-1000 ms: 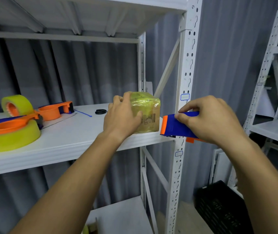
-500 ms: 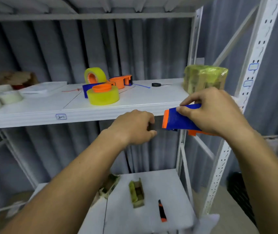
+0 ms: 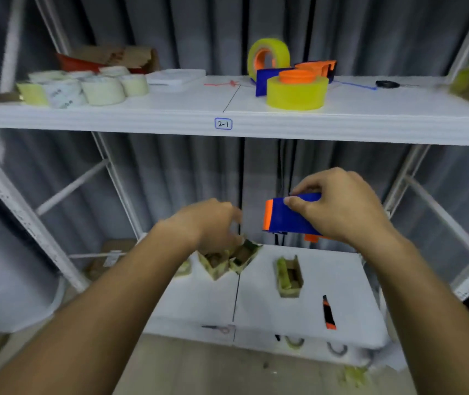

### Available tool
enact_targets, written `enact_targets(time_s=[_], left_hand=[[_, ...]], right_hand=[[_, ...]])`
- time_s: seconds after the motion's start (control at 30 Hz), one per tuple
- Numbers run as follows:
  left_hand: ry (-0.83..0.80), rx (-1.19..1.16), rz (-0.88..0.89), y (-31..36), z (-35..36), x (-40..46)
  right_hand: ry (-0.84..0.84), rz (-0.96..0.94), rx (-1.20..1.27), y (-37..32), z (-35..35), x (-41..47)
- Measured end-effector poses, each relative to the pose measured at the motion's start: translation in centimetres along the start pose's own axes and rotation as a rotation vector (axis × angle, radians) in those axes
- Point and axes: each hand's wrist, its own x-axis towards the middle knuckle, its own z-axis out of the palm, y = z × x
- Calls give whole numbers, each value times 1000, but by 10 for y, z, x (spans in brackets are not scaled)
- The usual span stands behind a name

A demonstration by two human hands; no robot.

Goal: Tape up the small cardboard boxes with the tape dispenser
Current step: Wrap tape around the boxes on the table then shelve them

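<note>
Where the lower shelf (image 3: 299,317) is seen: three small open cardboard boxes are stood on it.
Open box (image 3: 288,276): yellowish tape on its flaps; contents cannot be told.
Left hand (image 3: 213,226): fingers curled, blurred, reaching at the box pair (image 3: 227,259); grip cannot be told.
Right hand (image 3: 341,208): tape dispenser (image 3: 282,216) pinched, blue with orange edge.
Upper shelf (image 3: 227,121): yellow tape roll (image 3: 297,92) is laid.

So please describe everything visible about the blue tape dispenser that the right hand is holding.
The blue plastic tape dispenser with an orange front edge is held in the air between the two shelves, above the white lower shelf. Its flat blue side faces the camera and the orange strip points left. The right hand grips it from the right, thumb on the blue face and fingers curled over the top. A small orange part shows below the hand. No tape roll is visible. The left hand does not touch it.
</note>
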Motion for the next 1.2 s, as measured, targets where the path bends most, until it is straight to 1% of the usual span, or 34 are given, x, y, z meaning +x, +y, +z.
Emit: enact_targets(time_s=[0.13, 0.3, 0.4, 0.5, 0.7, 0.8, 0.87, 0.97, 1.07, 1.2], left_hand=[[-43, -50, -80, -47, 26, -5], [-62, -83, -218, -107, 62, -5], [-85, -87, -281, -136, 79, -5], [-131, -142, -368, -163, 94, -11], [-117, -198, -489, -221, 125, -26], [-102, -216, -519, -251, 135, -36], [-95, -244, -528, -274, 142, -42], [-102, -268, -533, -317, 157, -48], [-132, -247, -498, -372, 177, -46], [-120, -262, -457, -445, 220, -32]], right_hand=[[-94, -28, 0, -22, 46, 12], [-157, -100, 18, -45, 102, 36], [-213, -139, 42, -60, 134, 54], [-274, -171, 61, -76, 165, 70], [-386, -279, 100, -119, 229, 93], [-449, -289, 133, -148, 260, 98], [-461, -297, 141, -168, 285, 101], [-465, -277, 147, -200, 323, 106], [-447, -230, 150, -230, 366, 109], [-427, -163, 129, -268, 434, 111]])
